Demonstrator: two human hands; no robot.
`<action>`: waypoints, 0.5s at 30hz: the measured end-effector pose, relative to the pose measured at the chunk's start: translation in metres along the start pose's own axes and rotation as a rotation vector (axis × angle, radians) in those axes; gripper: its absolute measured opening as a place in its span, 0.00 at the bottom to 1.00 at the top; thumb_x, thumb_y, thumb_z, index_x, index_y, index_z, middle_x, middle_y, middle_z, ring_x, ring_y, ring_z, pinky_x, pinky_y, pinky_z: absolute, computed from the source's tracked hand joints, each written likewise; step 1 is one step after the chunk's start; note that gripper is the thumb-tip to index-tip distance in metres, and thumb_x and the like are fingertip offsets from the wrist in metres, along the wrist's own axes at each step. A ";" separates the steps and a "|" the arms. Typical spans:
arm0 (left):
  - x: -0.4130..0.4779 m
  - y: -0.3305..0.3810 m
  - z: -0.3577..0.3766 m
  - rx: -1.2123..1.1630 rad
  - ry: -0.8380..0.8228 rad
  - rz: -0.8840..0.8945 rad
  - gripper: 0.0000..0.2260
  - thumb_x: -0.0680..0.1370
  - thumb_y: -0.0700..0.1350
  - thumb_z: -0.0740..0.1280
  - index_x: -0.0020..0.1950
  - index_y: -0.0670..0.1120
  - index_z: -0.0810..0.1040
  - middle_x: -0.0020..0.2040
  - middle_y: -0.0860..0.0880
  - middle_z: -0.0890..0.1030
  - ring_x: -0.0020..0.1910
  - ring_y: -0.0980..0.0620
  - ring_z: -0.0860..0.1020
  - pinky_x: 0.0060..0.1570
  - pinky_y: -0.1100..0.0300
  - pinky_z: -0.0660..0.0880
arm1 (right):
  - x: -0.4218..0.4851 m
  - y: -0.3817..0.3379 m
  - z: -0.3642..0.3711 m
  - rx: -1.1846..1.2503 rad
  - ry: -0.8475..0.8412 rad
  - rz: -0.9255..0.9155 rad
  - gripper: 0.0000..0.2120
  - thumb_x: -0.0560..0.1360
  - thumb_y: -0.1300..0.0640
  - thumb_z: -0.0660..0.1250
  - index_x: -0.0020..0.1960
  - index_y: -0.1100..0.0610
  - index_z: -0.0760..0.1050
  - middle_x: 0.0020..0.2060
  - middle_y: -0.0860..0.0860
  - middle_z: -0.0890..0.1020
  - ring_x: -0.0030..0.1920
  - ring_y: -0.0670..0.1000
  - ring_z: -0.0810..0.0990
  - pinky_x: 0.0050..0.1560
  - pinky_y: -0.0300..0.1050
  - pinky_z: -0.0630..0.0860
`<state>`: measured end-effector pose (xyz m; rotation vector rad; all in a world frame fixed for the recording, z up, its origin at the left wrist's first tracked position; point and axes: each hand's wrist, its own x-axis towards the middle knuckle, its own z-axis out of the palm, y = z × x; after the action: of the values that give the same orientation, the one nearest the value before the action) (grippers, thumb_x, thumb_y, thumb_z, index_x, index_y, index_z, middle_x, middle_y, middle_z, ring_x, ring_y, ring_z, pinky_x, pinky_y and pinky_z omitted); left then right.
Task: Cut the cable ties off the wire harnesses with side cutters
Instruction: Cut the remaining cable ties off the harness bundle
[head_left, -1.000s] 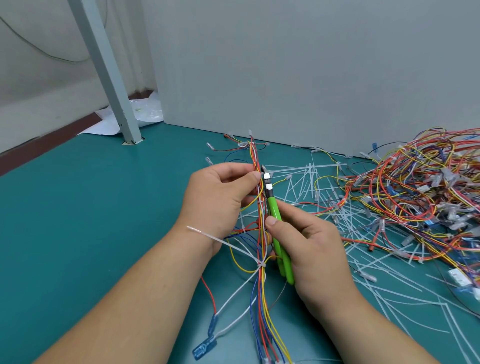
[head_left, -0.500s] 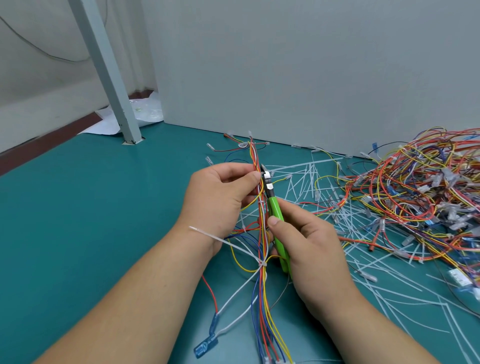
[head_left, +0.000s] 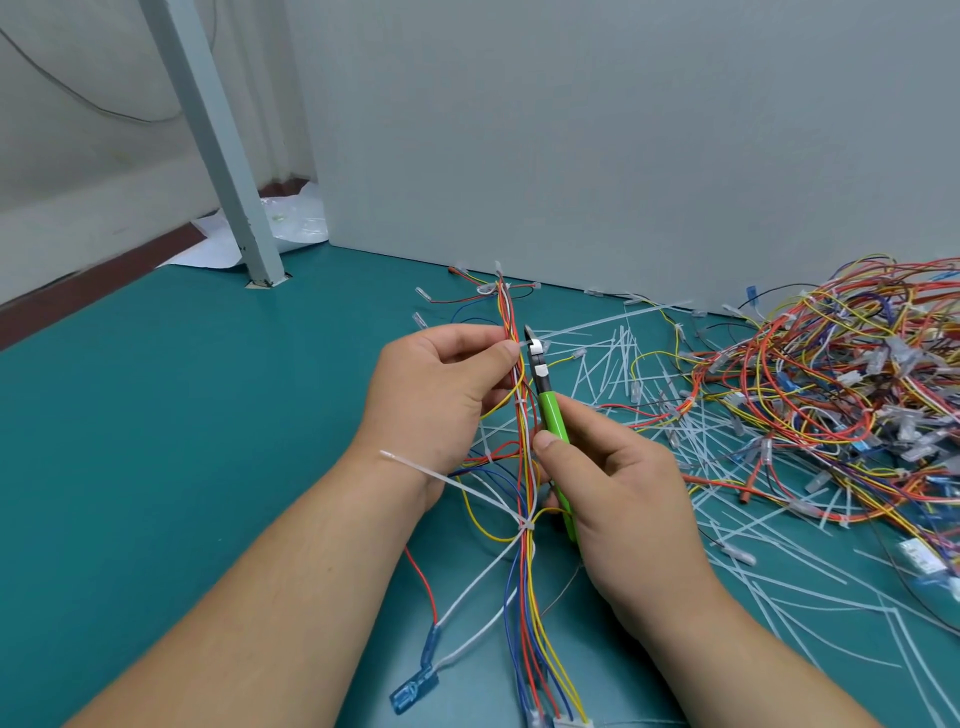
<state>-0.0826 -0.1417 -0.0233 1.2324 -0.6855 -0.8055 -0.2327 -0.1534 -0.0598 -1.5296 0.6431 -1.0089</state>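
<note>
Head: right hand (head_left: 618, 499) around cutters (head_left: 551, 415)

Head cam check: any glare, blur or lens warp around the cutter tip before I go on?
Head view: light is soft and even, with no glare and no hard shadows; the tip of the side cutters and the wire harness beside it are sharp; wide-angle warp tilts the grey post and stretches the bottom edge.
</note>
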 end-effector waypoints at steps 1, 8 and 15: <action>0.000 0.000 0.000 0.001 0.001 0.000 0.02 0.76 0.38 0.74 0.47 0.43 0.85 0.40 0.44 0.87 0.37 0.51 0.82 0.44 0.59 0.82 | 0.000 0.000 0.000 -0.015 0.001 -0.005 0.13 0.77 0.55 0.68 0.59 0.45 0.84 0.41 0.43 0.83 0.36 0.47 0.72 0.41 0.43 0.75; 0.000 0.000 0.000 0.003 0.004 0.000 0.02 0.76 0.37 0.74 0.48 0.42 0.85 0.38 0.46 0.86 0.36 0.52 0.82 0.45 0.57 0.83 | 0.001 -0.001 0.000 -0.063 -0.001 -0.012 0.11 0.78 0.54 0.67 0.58 0.47 0.84 0.39 0.47 0.77 0.37 0.51 0.67 0.40 0.49 0.70; -0.001 -0.001 0.001 0.002 0.006 0.008 0.02 0.76 0.38 0.74 0.46 0.43 0.85 0.37 0.48 0.85 0.35 0.53 0.81 0.42 0.61 0.82 | 0.000 -0.002 0.000 0.005 0.032 0.045 0.10 0.75 0.53 0.69 0.55 0.50 0.84 0.41 0.58 0.81 0.37 0.50 0.70 0.40 0.49 0.70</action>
<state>-0.0839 -0.1417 -0.0238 1.2327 -0.6864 -0.7943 -0.2329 -0.1532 -0.0581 -1.4909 0.6940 -1.0026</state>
